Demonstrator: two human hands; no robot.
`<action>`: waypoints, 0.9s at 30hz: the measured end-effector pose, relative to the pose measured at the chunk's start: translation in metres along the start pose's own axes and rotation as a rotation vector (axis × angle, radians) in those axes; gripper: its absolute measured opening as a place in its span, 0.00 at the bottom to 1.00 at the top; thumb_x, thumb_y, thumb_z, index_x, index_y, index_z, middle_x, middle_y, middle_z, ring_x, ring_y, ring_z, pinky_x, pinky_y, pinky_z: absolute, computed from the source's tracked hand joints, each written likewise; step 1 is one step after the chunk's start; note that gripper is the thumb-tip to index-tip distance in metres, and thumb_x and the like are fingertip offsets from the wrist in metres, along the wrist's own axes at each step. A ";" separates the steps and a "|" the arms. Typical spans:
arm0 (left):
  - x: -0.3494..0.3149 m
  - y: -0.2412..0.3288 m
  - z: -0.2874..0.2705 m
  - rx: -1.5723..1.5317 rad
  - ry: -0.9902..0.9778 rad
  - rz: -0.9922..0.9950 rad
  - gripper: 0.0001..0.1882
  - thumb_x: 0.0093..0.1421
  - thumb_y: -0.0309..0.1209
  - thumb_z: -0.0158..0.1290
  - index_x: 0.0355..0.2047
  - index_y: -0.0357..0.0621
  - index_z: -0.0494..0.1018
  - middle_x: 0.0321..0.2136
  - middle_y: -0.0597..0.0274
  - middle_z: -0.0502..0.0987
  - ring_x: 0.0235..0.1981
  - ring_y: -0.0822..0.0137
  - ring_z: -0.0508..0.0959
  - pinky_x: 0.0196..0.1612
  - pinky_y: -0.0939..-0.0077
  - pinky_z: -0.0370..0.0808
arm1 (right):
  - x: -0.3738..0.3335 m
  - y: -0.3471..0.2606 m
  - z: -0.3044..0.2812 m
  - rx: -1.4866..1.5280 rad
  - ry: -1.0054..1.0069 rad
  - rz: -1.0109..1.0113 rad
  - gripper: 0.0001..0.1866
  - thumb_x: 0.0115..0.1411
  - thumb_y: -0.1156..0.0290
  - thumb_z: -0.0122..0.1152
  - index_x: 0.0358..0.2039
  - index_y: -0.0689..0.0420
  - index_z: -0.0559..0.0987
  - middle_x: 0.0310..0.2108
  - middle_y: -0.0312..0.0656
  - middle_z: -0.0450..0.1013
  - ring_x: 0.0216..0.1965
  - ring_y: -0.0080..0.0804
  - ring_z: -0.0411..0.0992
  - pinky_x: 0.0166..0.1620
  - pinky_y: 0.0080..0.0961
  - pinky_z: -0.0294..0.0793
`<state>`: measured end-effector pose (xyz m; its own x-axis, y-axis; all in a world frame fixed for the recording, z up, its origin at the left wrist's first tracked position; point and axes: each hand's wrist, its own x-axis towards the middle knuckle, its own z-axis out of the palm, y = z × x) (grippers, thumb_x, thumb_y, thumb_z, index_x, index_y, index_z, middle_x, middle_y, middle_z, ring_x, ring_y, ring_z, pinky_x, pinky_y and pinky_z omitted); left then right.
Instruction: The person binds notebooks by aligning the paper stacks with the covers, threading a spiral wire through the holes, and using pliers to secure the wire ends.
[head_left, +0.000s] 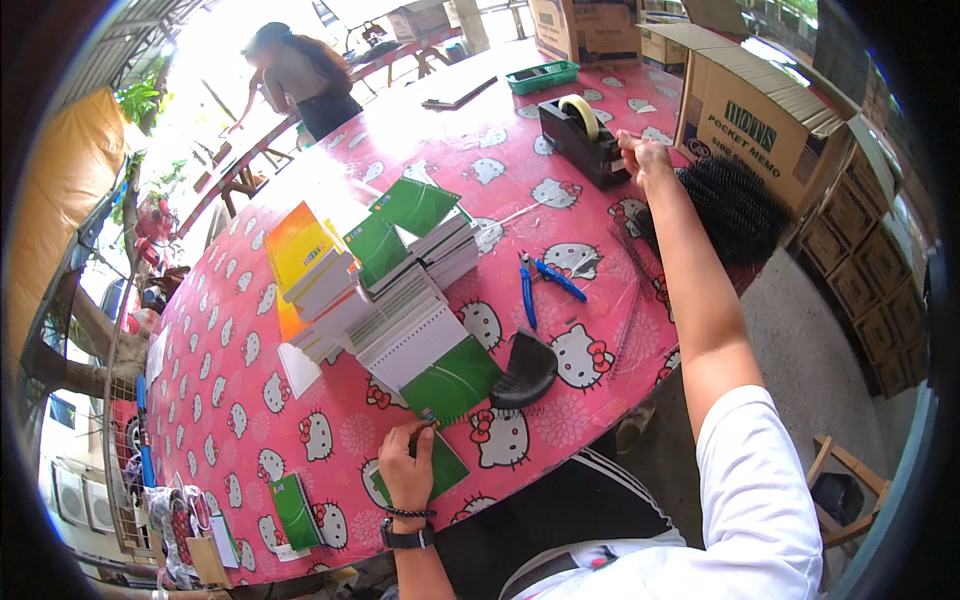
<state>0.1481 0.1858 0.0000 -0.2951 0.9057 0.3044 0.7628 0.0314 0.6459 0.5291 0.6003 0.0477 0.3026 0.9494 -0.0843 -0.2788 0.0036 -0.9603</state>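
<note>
My left hand (406, 465) is closed on a small green notebook (450, 468) near the table's front edge, thumb on its cover. At the far right my right hand (643, 155) reaches to the front end of a black tape dispenser (582, 145) that bears a roll of tape (578, 117). Its fingers are pinched together; what lies between them is too small to make out. Just beyond my left hand is a green-covered spiral notebook (455, 380). Beside it lies a black half-round object (525, 370). Blue-handled cutters (540, 285) rest farther back, their handles spread.
Stacked green notebooks (378, 250) and yellow notebooks (300, 245) stand mid-table. A heap of black binding coils (730, 210) lies under my right forearm, by a cardboard box (750, 120). A green basket (541, 78) sits farther off. Another person (305, 80) bends over a distant table.
</note>
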 end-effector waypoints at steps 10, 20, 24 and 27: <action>0.000 0.002 -0.001 0.004 0.002 -0.003 0.11 0.58 0.37 0.52 0.32 0.41 0.76 0.28 0.57 0.76 0.33 0.56 0.75 0.39 0.65 0.67 | -0.003 0.014 -0.003 -0.084 0.098 0.032 0.05 0.53 0.66 0.66 0.28 0.50 0.79 0.22 0.28 0.73 0.20 0.16 0.67 0.21 0.15 0.64; -0.001 0.004 -0.002 0.003 0.009 0.001 0.11 0.58 0.36 0.52 0.32 0.41 0.75 0.29 0.57 0.76 0.33 0.57 0.75 0.39 0.65 0.67 | 0.002 0.015 -0.008 -0.895 0.326 -0.240 0.13 0.46 0.63 0.68 0.29 0.58 0.81 0.31 0.48 0.78 0.35 0.38 0.77 0.40 0.31 0.75; -0.001 0.002 0.000 0.000 0.015 0.015 0.10 0.57 0.35 0.53 0.32 0.42 0.76 0.29 0.57 0.76 0.33 0.57 0.75 0.39 0.65 0.67 | -0.006 0.001 0.002 -1.131 0.339 -0.298 0.13 0.49 0.63 0.61 0.33 0.58 0.81 0.36 0.53 0.76 0.41 0.47 0.75 0.46 0.38 0.74; 0.000 0.003 0.003 -0.006 0.020 0.025 0.10 0.57 0.35 0.53 0.32 0.42 0.76 0.29 0.58 0.76 0.33 0.58 0.75 0.39 0.66 0.67 | -0.007 -0.021 0.001 -1.217 0.277 -0.174 0.15 0.51 0.67 0.57 0.38 0.61 0.79 0.43 0.53 0.74 0.46 0.48 0.73 0.48 0.38 0.73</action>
<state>0.1519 0.1868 -0.0003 -0.2876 0.8977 0.3339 0.7663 0.0065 0.6425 0.5320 0.5943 0.0684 0.4726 0.8673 0.1560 0.7576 -0.3095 -0.5747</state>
